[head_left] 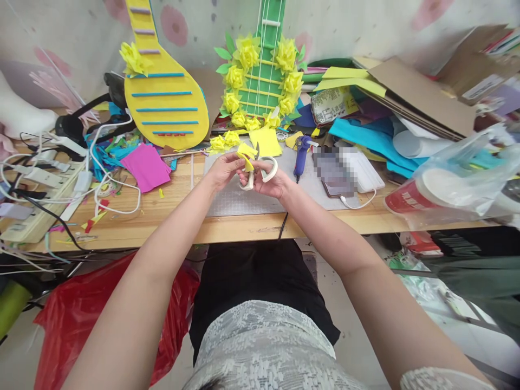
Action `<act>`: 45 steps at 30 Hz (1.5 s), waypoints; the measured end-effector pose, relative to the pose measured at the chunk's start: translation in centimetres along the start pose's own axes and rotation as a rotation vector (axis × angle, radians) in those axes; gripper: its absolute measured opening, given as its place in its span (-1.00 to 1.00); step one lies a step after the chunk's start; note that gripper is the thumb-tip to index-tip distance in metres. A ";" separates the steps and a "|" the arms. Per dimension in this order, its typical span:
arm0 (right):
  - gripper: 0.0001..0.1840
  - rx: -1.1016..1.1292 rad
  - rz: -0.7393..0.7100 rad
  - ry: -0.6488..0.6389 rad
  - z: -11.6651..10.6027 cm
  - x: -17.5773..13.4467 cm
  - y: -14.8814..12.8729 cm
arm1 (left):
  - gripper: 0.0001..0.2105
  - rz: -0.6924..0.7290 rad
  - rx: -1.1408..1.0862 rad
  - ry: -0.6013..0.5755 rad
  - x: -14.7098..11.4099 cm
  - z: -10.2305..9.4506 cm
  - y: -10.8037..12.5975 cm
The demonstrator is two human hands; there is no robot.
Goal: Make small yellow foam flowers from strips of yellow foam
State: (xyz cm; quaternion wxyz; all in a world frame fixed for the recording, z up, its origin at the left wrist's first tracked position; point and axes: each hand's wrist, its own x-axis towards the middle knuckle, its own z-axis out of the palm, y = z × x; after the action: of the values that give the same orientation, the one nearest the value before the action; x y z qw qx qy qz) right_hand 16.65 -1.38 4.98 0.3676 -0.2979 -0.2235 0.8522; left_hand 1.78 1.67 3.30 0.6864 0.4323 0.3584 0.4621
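Scissors with white handles (268, 170) are in my right hand (271, 183), whose fingers are closed around the loops. Their dark blades point away from me, beside a folded piece of yellow paper (245, 157). My left hand (226, 169) pinches that piece between thumb and fingers, just left of the blades. Whether the blades touch the paper I cannot tell. Beyond my hands lie a flat stack of yellow paper squares (266, 142) and several yellow paper flowers (225, 141). Under them is a grey cutting mat (227, 201).
A blue glue gun (301, 157) and a phone (333, 172) lie to the right, near a red-and-white cup (418, 195) in a plastic bag. Yellow (166, 108) and green (260, 86) instrument-shaped crafts stand at the back. Magenta paper (147, 168), cables and a power strip (44, 200) occupy the left.
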 end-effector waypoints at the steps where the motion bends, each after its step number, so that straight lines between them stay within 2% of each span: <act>1: -0.77 0.011 0.001 -0.015 0.1 0.1 0.1 | -0.75 -0.011 0.001 -0.010 0.0 -0.1 0.1; 6: -0.79 0.043 -0.060 -0.062 0.4 0.7 0.6 | -0.78 -0.013 0.006 -0.088 -0.4 -0.2 0.4; 11: -0.91 -0.032 -0.114 0.031 0.7 1.0 0.7 | -0.86 -0.033 0.029 -0.036 -0.7 -0.2 0.6; 14: -0.84 -0.163 -0.236 0.175 0.8 1.3 0.9 | -0.85 -0.026 -0.026 0.031 -0.8 0.0 0.5; 20: -0.70 -0.582 -0.638 0.644 -0.2 2.4 1.5 | -0.92 -0.098 -0.111 0.145 -1.6 1.2 -0.4; 22: -0.71 -0.697 -0.716 0.719 -0.6 2.7 1.7 | -0.95 -0.099 -0.139 0.204 -1.9 2.1 -0.7; 25: -0.71 -0.771 -0.776 0.766 -0.5 2.6 2.0 | -0.94 -0.080 -0.158 0.292 -2.2 3.6 -0.6; 31: -0.72 -0.845 -0.778 0.805 0.3 1.8 2.2 | -0.89 -0.120 -0.189 0.409 -1.8 5.5 0.0; 35: -0.73 -0.845 -0.792 0.802 -0.3 2.3 2.2 | -0.88 -0.120 -0.185 0.448 -1.2 5.7 0.0; 38: -0.71 -0.848 -0.760 0.748 -1.1 2.4 1.8 | -0.90 -0.107 -0.154 0.486 -0.9 5.2 -0.1; 40: -0.63 -0.835 -0.676 0.681 -1.6 1.8 1.2 | -0.91 -0.092 -0.135 0.506 -0.7 4.5 0.1; 45: -0.46 -0.960 -0.295 0.384 -2.7 -1.8 -1.0 | -0.91 -0.066 -0.133 0.511 0.0 2.8 1.2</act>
State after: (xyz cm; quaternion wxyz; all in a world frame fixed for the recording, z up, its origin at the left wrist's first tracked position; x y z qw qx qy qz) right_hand 19.93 -1.74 4.23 0.3400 -0.5485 -0.5564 0.5235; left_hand 3.86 1.17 5.47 0.6151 0.2435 0.5028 0.5564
